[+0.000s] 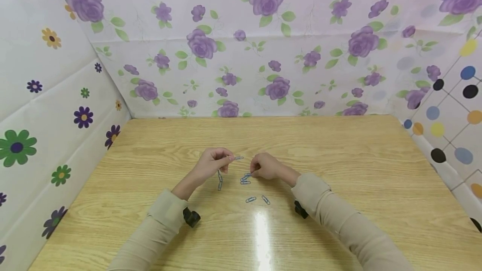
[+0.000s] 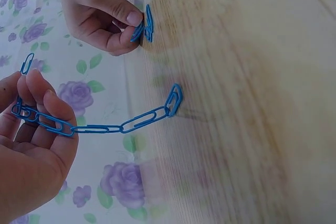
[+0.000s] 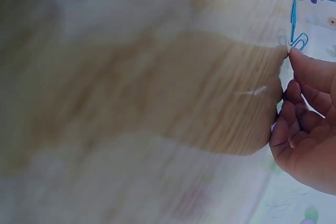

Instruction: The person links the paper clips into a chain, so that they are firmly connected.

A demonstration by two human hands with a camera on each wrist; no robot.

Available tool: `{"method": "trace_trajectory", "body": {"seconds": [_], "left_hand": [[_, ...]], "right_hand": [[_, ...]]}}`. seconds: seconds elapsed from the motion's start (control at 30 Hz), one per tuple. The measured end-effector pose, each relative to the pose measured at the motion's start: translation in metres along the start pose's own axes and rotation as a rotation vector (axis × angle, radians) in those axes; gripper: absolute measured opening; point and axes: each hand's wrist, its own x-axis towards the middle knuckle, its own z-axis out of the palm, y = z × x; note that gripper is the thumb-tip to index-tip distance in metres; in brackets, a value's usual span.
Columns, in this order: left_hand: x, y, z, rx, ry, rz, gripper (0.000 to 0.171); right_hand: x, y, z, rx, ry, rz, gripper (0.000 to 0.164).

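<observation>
My left hand (image 1: 211, 164) holds a chain of linked blue paper clips (image 2: 97, 128) above the wooden table. One end clip (image 2: 27, 63) sticks up past the fingertips in the left wrist view, and the rest of the chain hangs from the hand. To the right, my right hand (image 1: 268, 166) pinches a blue paper clip (image 3: 300, 41) between thumb and forefinger, low over the table. That hand is at the edge of a small group of blue paper clips (image 1: 245, 182).
Two loose paper clips, one on the left (image 1: 250, 199) and one on the right (image 1: 265, 200), lie nearer the front of the wooden table (image 1: 339, 145). A flowered cloth (image 1: 241, 74) hangs behind the table, with patterned sheets at both sides.
</observation>
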Motion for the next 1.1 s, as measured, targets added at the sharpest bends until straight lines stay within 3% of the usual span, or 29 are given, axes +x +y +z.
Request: {"method": "trace_trajectory", "body": {"seconds": [0.27,0.43,0.87,1.1], "left_hand": [[0.003,-0.002,-0.001,0.003,0.015,0.006,0.022],[0.004,-0.002,-0.001,0.004,0.014,0.017,0.019],[0.004,-0.002,0.001,-0.005,-0.001,-0.015,0.019],[0.004,-0.002,0.003,0.025,0.004,-0.017,0.017]], "right_hand": [[-0.004,0.0,-0.01,0.161,0.045,0.091,0.006],[-0.009,0.001,-0.015,0.215,0.074,0.106,0.005],[-0.023,-0.007,-0.022,0.316,0.116,0.046,0.005],[-0.032,-0.015,-0.028,0.304,0.12,-0.03,0.008]]}}
